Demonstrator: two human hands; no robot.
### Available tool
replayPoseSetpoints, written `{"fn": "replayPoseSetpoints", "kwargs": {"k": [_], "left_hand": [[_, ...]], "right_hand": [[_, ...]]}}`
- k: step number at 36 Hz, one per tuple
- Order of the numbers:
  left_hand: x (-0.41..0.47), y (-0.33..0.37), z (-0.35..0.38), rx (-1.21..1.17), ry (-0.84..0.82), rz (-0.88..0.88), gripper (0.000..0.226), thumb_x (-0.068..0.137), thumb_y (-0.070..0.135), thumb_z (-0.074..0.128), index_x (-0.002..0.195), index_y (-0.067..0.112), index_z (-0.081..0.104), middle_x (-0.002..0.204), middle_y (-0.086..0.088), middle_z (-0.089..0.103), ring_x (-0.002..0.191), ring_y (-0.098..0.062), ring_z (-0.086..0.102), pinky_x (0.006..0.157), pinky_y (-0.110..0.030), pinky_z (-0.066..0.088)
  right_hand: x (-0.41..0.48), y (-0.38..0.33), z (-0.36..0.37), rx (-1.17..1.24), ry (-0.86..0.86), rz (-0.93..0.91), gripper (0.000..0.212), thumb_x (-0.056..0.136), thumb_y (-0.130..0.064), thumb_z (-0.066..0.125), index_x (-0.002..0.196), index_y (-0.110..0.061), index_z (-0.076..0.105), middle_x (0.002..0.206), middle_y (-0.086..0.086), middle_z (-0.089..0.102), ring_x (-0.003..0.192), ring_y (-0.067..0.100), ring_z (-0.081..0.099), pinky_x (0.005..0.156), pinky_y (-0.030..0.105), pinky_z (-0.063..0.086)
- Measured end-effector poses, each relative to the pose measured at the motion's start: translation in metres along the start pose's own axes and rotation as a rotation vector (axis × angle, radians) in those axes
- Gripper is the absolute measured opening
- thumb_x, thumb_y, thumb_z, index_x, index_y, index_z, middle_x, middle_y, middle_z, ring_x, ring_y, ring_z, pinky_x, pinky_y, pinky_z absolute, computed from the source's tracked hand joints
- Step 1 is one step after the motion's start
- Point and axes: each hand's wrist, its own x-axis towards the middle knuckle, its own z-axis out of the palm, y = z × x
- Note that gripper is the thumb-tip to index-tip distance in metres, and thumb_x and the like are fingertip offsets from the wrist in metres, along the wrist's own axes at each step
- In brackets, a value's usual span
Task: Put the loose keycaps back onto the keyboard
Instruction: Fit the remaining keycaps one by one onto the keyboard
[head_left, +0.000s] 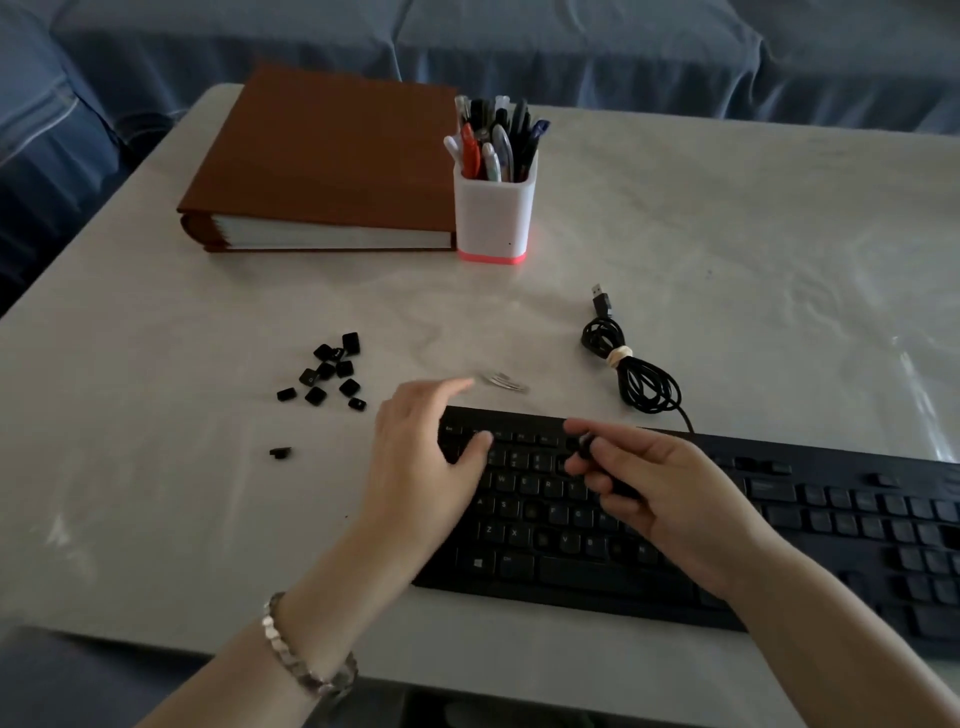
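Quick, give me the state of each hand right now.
Left hand: open, fingers relaxed over the left end of the keyboard, holding nothing.
Right hand: pinching a small black keycap above the keyboard.

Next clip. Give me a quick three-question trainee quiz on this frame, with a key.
1. True or false: the right hand pinches a keycap.
2. Relative to the keyboard, the pile of loose keycaps lies: A on its keys; B on the table to its left; C in a bowl.
3. What stands just right of the brown album?
Key: 1 true; 2 B; 3 the pen holder.
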Motion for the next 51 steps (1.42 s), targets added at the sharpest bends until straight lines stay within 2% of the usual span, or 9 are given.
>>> {"fn": "replayPoseSetpoints", "kwargs": {"k": [5,9,13,18,21,29,38,44,51], "left_hand": [[-0.003,0.025,-0.004,-0.362,-0.202,0.148,0.034,0.076,0.025,0.069,0.107,0.037,0.063,0.096,0.013,0.063,0.088,-0.006,0.061,0.077,-0.017,0.048],[-0.004,0.033,-0.002,-0.413,-0.29,0.23,0.025,0.078,0.033,0.064,0.103,0.036,0.068,0.098,0.013,0.063,0.085,-0.01,0.063,0.074,-0.024,0.052],[-0.005,0.035,0.0,-0.465,-0.299,0.243,0.032,0.078,0.032,0.064,0.109,0.031,0.063,0.096,0.011,0.063,0.085,-0.008,0.063,0.072,-0.018,0.05],[-0.006,0.039,0.001,-0.487,-0.311,0.246,0.03,0.075,0.031,0.068,0.104,0.029,0.066,0.095,0.01,0.064,0.081,-0.008,0.064,0.07,-0.015,0.049],[-0.006,0.041,0.002,-0.529,-0.293,0.232,0.015,0.072,0.029,0.07,0.087,0.03,0.071,0.092,0.009,0.065,0.076,-0.008,0.064,0.067,-0.016,0.049],[-0.009,0.044,0.005,-0.529,-0.278,0.227,0.017,0.07,0.027,0.073,0.084,0.029,0.063,0.087,0.009,0.064,0.074,-0.01,0.063,0.065,-0.026,0.053],[-0.015,0.046,0.01,-0.476,-0.22,0.211,0.016,0.07,0.03,0.074,0.08,0.027,0.062,0.078,0.01,0.066,0.072,-0.008,0.063,0.065,-0.021,0.05],[-0.017,0.045,0.01,-0.457,-0.25,0.216,0.016,0.072,0.03,0.074,0.083,0.029,0.062,0.081,0.011,0.066,0.075,-0.009,0.065,0.066,-0.023,0.052],[-0.022,0.042,0.013,-0.465,-0.3,0.176,0.021,0.073,0.02,0.076,0.083,0.033,0.064,0.085,0.012,0.067,0.075,-0.006,0.065,0.067,-0.017,0.051]], "right_hand": [[-0.009,-0.001,0.002,-0.048,-0.038,-0.039,0.024,0.092,0.0,0.047,0.094,-0.009,0.069,0.07,0.007,0.067,0.05,0.002,0.046,0.043,0.011,0.037],[-0.015,-0.004,0.002,-0.085,-0.031,-0.066,0.019,0.088,-0.001,0.053,0.086,-0.007,0.071,0.067,0.007,0.066,0.05,0.003,0.044,0.043,0.011,0.036],[-0.018,-0.005,0.0,-0.103,-0.025,-0.082,0.016,0.083,-0.005,0.057,0.081,-0.009,0.073,0.067,0.007,0.066,0.049,0.003,0.043,0.043,0.012,0.032],[-0.022,-0.005,-0.006,-0.109,-0.07,-0.076,0.028,0.07,-0.023,0.059,0.083,0.0,0.069,0.052,-0.002,0.054,0.044,0.003,0.035,0.041,0.012,0.029],[-0.024,-0.005,-0.007,-0.031,-0.086,-0.079,0.025,0.071,-0.02,0.058,0.08,-0.003,0.072,0.059,0.003,0.059,0.047,0.003,0.038,0.041,0.012,0.03],[-0.025,-0.003,-0.011,0.003,-0.105,-0.099,0.021,0.067,-0.017,0.059,0.076,-0.015,0.078,0.058,0.004,0.052,0.052,0.006,0.043,0.045,0.014,0.033],[-0.028,0.002,-0.012,-0.004,-0.073,-0.109,0.029,0.063,-0.014,0.063,0.09,-0.008,0.07,0.065,0.001,0.063,0.054,0.004,0.05,0.05,0.013,0.043],[-0.029,0.005,-0.009,0.014,-0.023,-0.117,0.016,0.062,-0.015,0.063,0.072,-0.015,0.076,0.062,0.004,0.059,0.053,0.008,0.043,0.048,0.016,0.036],[-0.03,0.007,-0.01,-0.053,0.054,-0.075,0.024,0.085,0.0,0.056,0.078,-0.014,0.075,0.059,0.002,0.057,0.051,0.005,0.046,0.045,0.013,0.038]]}}
